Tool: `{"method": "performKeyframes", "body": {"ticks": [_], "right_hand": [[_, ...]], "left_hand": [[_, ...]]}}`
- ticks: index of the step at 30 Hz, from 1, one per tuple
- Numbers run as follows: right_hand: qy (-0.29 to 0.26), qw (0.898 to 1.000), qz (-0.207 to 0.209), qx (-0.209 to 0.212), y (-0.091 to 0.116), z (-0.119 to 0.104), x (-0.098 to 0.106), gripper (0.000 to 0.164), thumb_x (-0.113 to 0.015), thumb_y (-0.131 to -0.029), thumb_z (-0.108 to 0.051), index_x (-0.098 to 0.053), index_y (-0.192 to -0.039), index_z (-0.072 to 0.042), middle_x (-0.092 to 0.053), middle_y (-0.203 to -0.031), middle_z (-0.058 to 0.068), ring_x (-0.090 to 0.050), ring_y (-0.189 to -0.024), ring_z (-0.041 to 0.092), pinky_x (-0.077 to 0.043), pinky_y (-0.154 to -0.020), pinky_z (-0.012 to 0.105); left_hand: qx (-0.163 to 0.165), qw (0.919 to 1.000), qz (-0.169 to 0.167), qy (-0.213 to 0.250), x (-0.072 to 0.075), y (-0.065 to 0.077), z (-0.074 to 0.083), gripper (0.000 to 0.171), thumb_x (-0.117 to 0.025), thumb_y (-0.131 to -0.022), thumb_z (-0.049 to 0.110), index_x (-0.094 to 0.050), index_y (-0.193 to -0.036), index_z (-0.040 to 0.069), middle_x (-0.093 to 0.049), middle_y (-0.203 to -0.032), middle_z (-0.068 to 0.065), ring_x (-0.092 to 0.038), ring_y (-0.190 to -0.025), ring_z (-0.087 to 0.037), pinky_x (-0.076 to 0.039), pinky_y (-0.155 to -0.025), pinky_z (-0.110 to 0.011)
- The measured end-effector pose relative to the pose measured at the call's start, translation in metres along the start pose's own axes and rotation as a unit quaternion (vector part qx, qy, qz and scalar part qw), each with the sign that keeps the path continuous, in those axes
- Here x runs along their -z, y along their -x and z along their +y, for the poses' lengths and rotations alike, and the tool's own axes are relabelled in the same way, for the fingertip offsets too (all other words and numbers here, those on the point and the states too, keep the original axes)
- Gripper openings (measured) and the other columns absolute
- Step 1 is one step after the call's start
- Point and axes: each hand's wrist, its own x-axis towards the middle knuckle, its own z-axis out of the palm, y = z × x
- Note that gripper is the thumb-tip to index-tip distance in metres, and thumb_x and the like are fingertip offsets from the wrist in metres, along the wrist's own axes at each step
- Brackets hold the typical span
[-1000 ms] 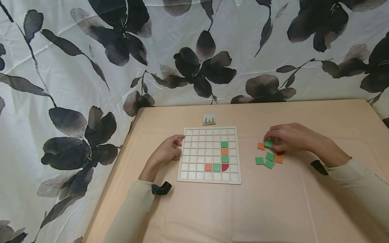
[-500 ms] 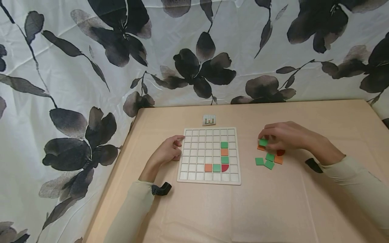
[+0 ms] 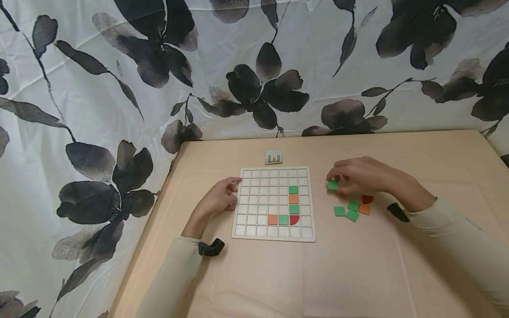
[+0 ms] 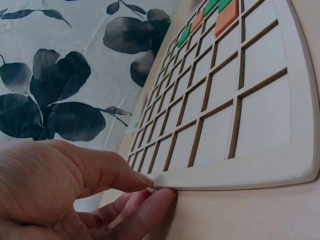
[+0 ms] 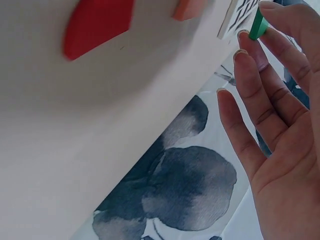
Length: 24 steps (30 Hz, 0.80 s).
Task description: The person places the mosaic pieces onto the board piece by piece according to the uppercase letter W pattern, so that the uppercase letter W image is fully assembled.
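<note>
A white board with a square grid (image 3: 252,191) lies on the table. My left hand (image 3: 218,195) holds its left edge, thumb and fingertip meeting at the rim in the left wrist view. Between thumb and fingers, my right hand (image 3: 366,176) pinches a green square tile (image 3: 332,185), raised above the table right of the board. Several tiles sit in the grid: a column of green (image 3: 293,189), orange (image 3: 294,199) and green ends at a red quarter-round tile (image 3: 294,219), with a green (image 3: 283,219) and an orange tile (image 3: 272,219) to its left.
Loose green tiles (image 3: 352,215), an orange tile (image 3: 364,209) and a red rounded tile (image 3: 367,199) lie below the right hand. A small card with a printed grid pattern (image 3: 274,157) lies behind the board. A floral cloth (image 3: 266,88) hangs beyond the table.
The right hand has carried the green tile leftward, away from the loose pile and closer to the board. It now covers the loose orange tile seen before. The left hand stays put.
</note>
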Motion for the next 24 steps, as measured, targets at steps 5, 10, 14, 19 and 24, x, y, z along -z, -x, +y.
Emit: {"method": "performKeyframes", "body": {"ticks": [5,10,14,19,24], "right_hand": [[-0.007,1.000,0.003,0.005,-0.008,-0.006,0.002,0.026,-0.079,-0.082,-0.025,-0.074,-0.107,-0.028,-0.058,-0.090,-0.012,-0.050,-0.077,0.004,-0.044,-0.067,0.028],[-0.012,1.000,0.001,0.015,-0.016,-0.012,0.002,0.026,-0.077,-0.083,-0.023,-0.074,-0.108,-0.028,-0.061,-0.092,-0.010,-0.051,-0.077,0.005,-0.044,-0.066,0.028],[-0.013,0.999,0.003,0.033,-0.022,-0.015,0.002,0.025,-0.076,-0.084,-0.022,-0.074,-0.108,-0.026,-0.062,-0.092,-0.010,-0.050,-0.076,0.005,-0.044,-0.065,0.027],[-0.016,0.999,-0.006,0.039,-0.029,-0.020,0.001,0.026,-0.076,-0.085,-0.022,-0.074,-0.110,-0.026,-0.062,-0.095,-0.010,-0.054,-0.079,0.007,-0.045,-0.067,0.028],[-0.020,0.999,-0.014,0.045,-0.036,-0.025,0.000,0.027,-0.079,-0.085,-0.025,-0.075,-0.111,-0.026,-0.063,-0.095,-0.011,-0.055,-0.080,0.009,-0.046,-0.068,0.028]], "left_hand": [[0.000,1.0000,-0.001,-0.004,0.000,-0.001,0.000,0.069,-0.053,-0.086,-0.013,-0.047,-0.150,0.011,-0.047,-0.111,-0.014,-0.050,-0.073,-0.018,-0.049,-0.059,-0.028],[0.001,1.0000,-0.002,-0.004,0.001,-0.001,0.000,0.068,-0.053,-0.086,-0.013,-0.047,-0.150,0.012,-0.047,-0.111,-0.014,-0.050,-0.073,-0.018,-0.049,-0.059,-0.028],[0.002,1.0000,-0.003,-0.003,0.001,0.000,0.000,0.068,-0.054,-0.087,-0.013,-0.047,-0.150,0.012,-0.047,-0.111,-0.014,-0.051,-0.073,-0.018,-0.050,-0.059,-0.028],[0.004,1.0000,-0.001,-0.006,0.000,0.000,0.001,0.067,-0.054,-0.088,-0.013,-0.047,-0.150,0.013,-0.047,-0.112,-0.013,-0.052,-0.075,-0.018,-0.051,-0.060,-0.028],[0.006,0.9999,0.001,-0.012,0.000,0.000,0.001,0.067,-0.054,-0.088,-0.012,-0.047,-0.150,0.013,-0.047,-0.113,-0.013,-0.052,-0.078,-0.019,-0.052,-0.061,-0.028]]}}
